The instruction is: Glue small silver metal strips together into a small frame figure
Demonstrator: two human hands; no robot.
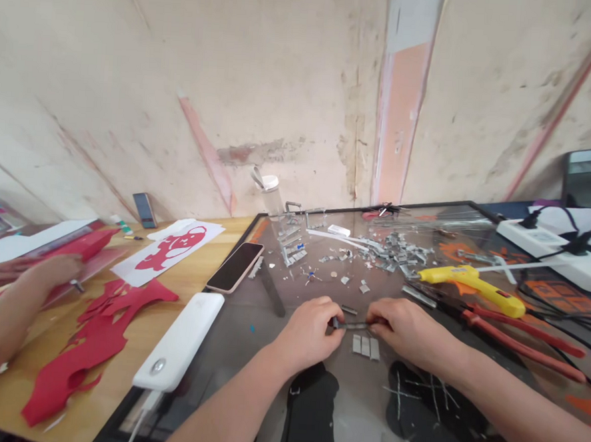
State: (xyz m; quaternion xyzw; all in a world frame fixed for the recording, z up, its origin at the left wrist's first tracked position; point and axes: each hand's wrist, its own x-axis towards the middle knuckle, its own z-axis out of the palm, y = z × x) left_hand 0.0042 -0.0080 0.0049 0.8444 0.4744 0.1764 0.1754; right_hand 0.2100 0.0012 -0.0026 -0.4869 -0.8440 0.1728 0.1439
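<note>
Between my two hands, low over the dark glass table, is a thin grey metal strip (355, 325). My left hand (315, 330) pinches its left end, where a small dark piece shows at the fingertips. The right end sits in the closed fingers of my right hand (403, 326). Just below the strip lie flat silver metal pieces (366, 347) side by side. A short metal bar (349, 309) rests just behind it. Farther back is a heap of small silver metal pieces (398, 252).
Right of my hands lie red-handled pliers (523, 338), a yellow glue gun (476, 285) and a white power strip (554, 253). To the left are a phone (236, 267), a white power bank (181, 341) and red cut paper (87, 355). Another person's hand (56, 273) works at far left.
</note>
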